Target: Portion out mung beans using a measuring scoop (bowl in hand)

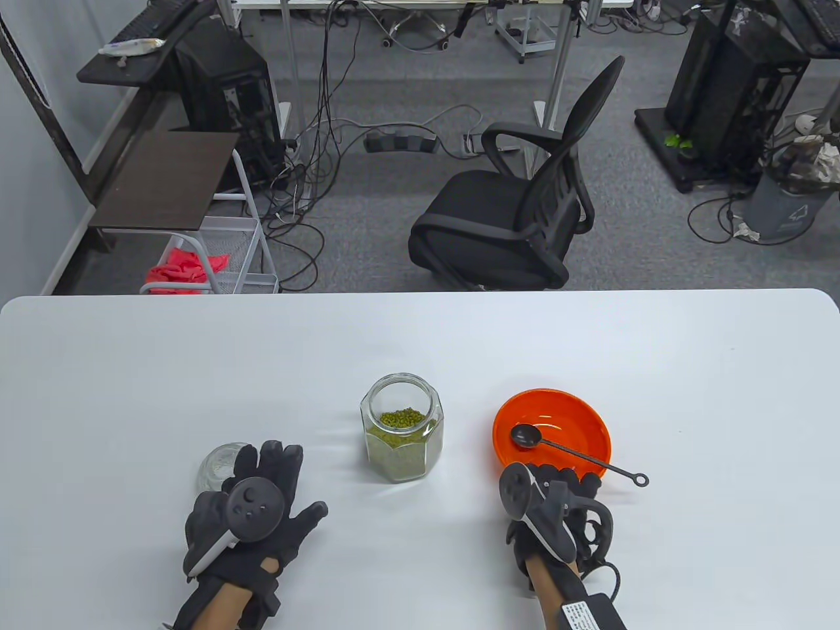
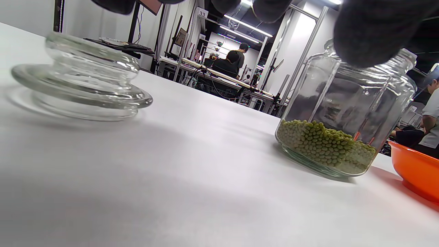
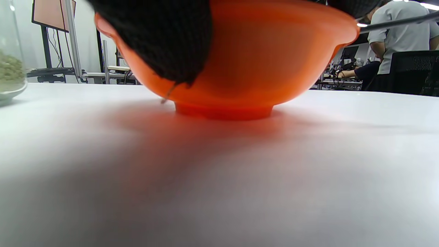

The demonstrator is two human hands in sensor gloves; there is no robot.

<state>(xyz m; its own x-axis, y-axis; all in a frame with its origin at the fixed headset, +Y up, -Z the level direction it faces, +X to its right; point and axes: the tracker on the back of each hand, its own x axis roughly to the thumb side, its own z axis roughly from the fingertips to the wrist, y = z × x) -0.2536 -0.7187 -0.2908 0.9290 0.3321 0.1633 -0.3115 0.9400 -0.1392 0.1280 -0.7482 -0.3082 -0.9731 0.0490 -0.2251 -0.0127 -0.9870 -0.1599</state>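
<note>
open jar, orange bowl and scoop on a white table

a smooth white table (image 1: pixel 420 341) with rounded corners filled the lower half of the table view. at its centre stood a clear, faceted glass jar (image 1: pixel 401 428) with a round open mouth, upright and roughly a third full of small, matte green mung beans (image 1: pixel 400 420). in the left wrist view the beans sat packed against the glass at right of the frame.

the jar's thick glass lid (image 1: pixel 220 464), round and stepped, lay on the table at lower left, just beside the fingertips of the left hand (image 1: pixel 252 508). that hand, in a black knit glove, lay flat with fingers spread wide and straight, holding nothing.

right of the jar, apart from it, sat a glossy orange plastic bowl (image 1: pixel 552 430), shallow with a small foot ring. a thin black measuring scoop (image 1: pixel 564 449) with a round head rested inside it, its slim handle crossing the rim toward the lower right and ending in a small loop.

the right hand (image 1: pixel 558 505) met the bowl's near rim; in the right wrist view a gloved fingertip lay against the bowl's outer wall. whether those fingers gripped the bowl or only touched it could not be told.
</note>
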